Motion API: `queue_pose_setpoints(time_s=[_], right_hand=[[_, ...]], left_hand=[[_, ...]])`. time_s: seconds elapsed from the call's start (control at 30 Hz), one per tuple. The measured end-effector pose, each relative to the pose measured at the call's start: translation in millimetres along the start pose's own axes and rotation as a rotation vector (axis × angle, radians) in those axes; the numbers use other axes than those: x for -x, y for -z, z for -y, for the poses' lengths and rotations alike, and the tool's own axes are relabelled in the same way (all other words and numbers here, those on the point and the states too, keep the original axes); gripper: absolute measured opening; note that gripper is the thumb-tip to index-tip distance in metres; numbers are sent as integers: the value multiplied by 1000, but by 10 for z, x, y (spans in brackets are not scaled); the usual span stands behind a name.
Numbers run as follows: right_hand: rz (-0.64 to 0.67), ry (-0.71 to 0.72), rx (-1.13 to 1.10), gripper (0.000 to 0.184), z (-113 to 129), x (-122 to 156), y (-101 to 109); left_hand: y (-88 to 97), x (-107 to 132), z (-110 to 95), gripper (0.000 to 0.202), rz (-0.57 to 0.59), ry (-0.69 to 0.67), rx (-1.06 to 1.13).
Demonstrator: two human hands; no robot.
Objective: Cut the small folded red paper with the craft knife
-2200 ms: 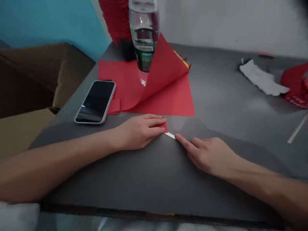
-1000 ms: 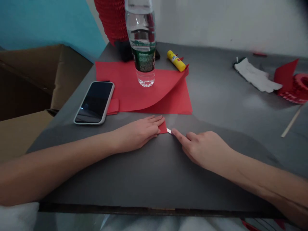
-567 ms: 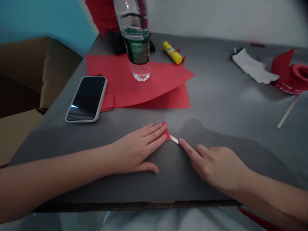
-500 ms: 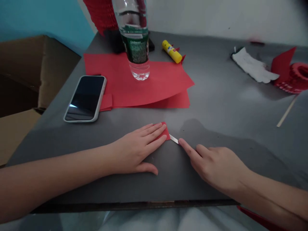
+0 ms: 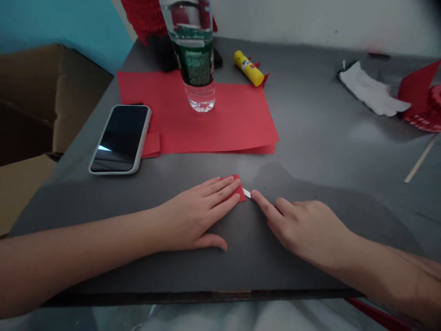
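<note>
My left hand (image 5: 196, 216) lies flat, fingers stretched out, pressing a small red paper piece (image 5: 238, 187) onto the grey table (image 5: 310, 151). A thin white strip (image 5: 246, 193) sticks out from the paper's right corner. My right hand (image 5: 303, 227) rests beside it, index finger extended with its tip on the end of the white strip and the other fingers curled under. Neither hand grips anything.
Red paper sheets (image 5: 234, 119) lie behind the hands, with a water bottle (image 5: 193, 55) standing on them. A phone (image 5: 120, 139) lies at left, a yellow glue stick (image 5: 248, 68) behind, a white cloth (image 5: 372, 92) and red paper craft (image 5: 425, 103) at right, a cardboard box (image 5: 37, 105) off the table's left.
The lifted red sheet has settled flat on the stack. My right index finger slid a little closer to the red piece, shortening the visible white strip. The camera view shifted slightly.
</note>
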State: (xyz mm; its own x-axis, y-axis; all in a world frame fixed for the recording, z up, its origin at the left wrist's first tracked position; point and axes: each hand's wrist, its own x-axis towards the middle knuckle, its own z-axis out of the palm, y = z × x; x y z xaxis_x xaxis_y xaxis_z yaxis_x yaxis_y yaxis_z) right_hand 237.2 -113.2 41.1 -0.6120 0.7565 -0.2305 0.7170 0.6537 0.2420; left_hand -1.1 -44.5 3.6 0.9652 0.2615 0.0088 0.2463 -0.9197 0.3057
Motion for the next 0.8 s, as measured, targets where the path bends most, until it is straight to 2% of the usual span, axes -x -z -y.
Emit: queue_pose_setpoints(time_s=[0.4, 0.57, 0.8], right_hand=[[-34, 4, 37, 54, -34, 109, -36], [23, 34, 22, 57, -52, 57, -4], [53, 21, 34, 51, -83, -71, 57]], left_hand=[[16, -22, 3, 77, -20, -28, -24], [14, -14, 0, 78, -22, -33, -28], [10, -13, -2, 78, -9, -27, -41]])
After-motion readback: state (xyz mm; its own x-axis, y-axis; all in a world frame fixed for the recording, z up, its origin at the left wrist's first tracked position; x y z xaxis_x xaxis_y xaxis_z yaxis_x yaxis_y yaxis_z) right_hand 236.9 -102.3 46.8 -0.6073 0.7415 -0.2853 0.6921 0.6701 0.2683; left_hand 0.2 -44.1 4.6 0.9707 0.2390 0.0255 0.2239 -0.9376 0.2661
